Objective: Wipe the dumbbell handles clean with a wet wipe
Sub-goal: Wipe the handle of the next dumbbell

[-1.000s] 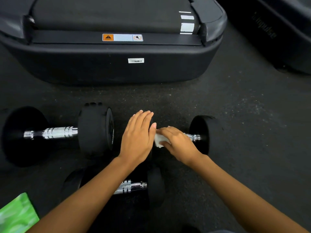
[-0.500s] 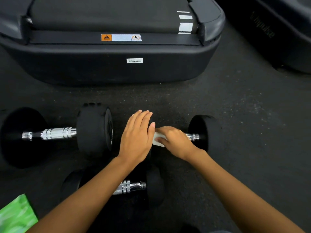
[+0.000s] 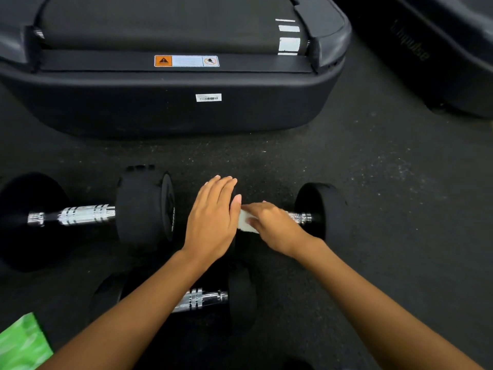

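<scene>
The right hand (image 3: 274,228) curls its fingers over a white wet wipe (image 3: 246,222), gripping it against the left end of the knurled chrome handle (image 3: 300,217) of a black round-headed dumbbell (image 3: 321,209) that lies on the dark speckled rubber floor (image 3: 386,196). The left hand (image 3: 213,222) lies flat, fingers straight and together, pressing on that dumbbell's left head, thumb just beside the wipe. A larger black dumbbell (image 3: 85,214) lies to the left, a smaller black dumbbell (image 3: 200,300) under the left forearm, and a green packet (image 3: 21,343) at the lower left corner.
</scene>
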The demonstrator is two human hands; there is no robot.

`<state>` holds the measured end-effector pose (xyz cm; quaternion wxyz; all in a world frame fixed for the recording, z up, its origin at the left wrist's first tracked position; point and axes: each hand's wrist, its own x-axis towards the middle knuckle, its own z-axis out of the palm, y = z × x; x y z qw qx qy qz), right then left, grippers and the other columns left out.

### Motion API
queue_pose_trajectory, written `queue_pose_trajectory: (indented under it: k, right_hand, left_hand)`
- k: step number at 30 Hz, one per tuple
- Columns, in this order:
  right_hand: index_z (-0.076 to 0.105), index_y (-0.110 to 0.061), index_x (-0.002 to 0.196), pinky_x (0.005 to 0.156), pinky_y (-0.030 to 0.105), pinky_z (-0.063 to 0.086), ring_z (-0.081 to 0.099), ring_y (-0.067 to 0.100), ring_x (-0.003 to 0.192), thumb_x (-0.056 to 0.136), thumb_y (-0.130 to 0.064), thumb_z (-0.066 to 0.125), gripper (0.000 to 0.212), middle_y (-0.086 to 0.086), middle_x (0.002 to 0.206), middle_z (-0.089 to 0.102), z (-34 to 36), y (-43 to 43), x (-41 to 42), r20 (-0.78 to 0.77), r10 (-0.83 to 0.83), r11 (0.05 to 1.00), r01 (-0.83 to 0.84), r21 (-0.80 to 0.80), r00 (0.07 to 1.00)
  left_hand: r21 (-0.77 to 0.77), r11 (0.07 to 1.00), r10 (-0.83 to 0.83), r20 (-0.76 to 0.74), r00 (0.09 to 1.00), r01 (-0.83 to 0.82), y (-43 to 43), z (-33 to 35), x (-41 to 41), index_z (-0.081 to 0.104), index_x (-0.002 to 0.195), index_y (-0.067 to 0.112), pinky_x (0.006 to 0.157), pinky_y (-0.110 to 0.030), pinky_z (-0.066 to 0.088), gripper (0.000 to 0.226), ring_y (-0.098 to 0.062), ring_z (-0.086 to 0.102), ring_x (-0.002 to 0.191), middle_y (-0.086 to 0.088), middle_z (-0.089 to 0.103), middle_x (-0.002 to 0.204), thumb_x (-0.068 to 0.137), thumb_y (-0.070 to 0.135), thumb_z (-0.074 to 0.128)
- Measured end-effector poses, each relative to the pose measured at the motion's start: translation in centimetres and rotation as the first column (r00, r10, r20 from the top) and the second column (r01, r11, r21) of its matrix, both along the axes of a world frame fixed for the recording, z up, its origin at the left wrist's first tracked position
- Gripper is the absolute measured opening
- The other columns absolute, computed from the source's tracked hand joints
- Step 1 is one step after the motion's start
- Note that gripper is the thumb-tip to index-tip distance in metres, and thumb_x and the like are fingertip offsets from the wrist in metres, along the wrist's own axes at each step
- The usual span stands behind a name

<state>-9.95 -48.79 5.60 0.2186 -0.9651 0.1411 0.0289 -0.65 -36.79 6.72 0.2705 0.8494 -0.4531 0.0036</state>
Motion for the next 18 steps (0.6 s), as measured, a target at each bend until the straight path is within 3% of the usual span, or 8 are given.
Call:
queue_pose_trajectory:
  k: [5,7,10,14,18]
  right_hand:
    - [0.041,-0.007,0.138,0.114,0.027,0.012,0.035,0.025,0.135,0.087,0.004,0.053,0.053,0.011,0.141,0.045,-1.5,0.4,-1.6,0.097,0.035,0.991,-0.022,-0.131,0.995]
    - [0.046,-0.01,0.135,0.109,0.031,0.029,0.038,0.027,0.131,0.082,0.007,0.06,0.058,0.012,0.137,0.047,-1.6,0.0,-3.1,0.136,-0.036,0.984,0.059,-0.17,0.99]
    - [0.054,-0.008,0.128,0.087,0.03,0.048,0.051,0.026,0.11,0.074,0.01,0.067,0.059,0.011,0.118,0.054,-1.7,0.3,-3.9,0.221,-0.113,0.971,0.155,-0.184,0.969]
    - [0.058,-0.003,0.119,0.089,0.031,0.047,0.054,0.023,0.106,0.082,0.001,0.062,0.038,0.009,0.114,0.059,-1.1,1.5,-3.4,0.297,-0.184,0.97,0.222,-0.097,0.937]
    - [0.065,-0.004,0.107,0.091,0.027,0.042,0.061,0.021,0.098,0.082,-0.009,0.061,0.026,0.007,0.105,0.066,-1.2,1.9,-2.6,0.348,-0.155,0.966,0.216,-0.144,0.925]
  left_hand:
    - [-0.013,1.0,-0.004,0.0,1.0,0.004,0.2,0.2,-0.1,0.051,0.128,0.003,0.108,-0.038,0.029,0.051,-0.025,0.041,0.129,-0.011,0.054,0.131,0.095,0.034,0.026]
    - [-0.016,1.0,-0.005,-0.004,1.0,0.005,0.4,0.1,-0.2,0.05,0.129,0.003,0.109,-0.037,0.029,0.051,-0.024,0.04,0.13,-0.011,0.053,0.132,0.095,0.034,0.026]
    - [-0.018,1.0,-0.006,-0.015,1.0,0.006,0.3,0.1,-0.2,0.049,0.13,0.004,0.11,-0.036,0.027,0.052,-0.023,0.038,0.131,-0.01,0.052,0.133,0.095,0.035,0.025]
    - [-0.016,1.0,-0.002,-0.022,1.0,0.002,0.1,0.2,-0.1,0.048,0.13,0.005,0.11,-0.036,0.026,0.053,-0.023,0.038,0.131,-0.01,0.052,0.134,0.095,0.036,0.024]
    - [-0.016,1.0,-0.002,-0.013,1.0,0.002,0.1,0.1,-0.1,0.049,0.129,0.004,0.109,-0.037,0.028,0.052,-0.023,0.039,0.13,-0.01,0.053,0.132,0.095,0.035,0.025]
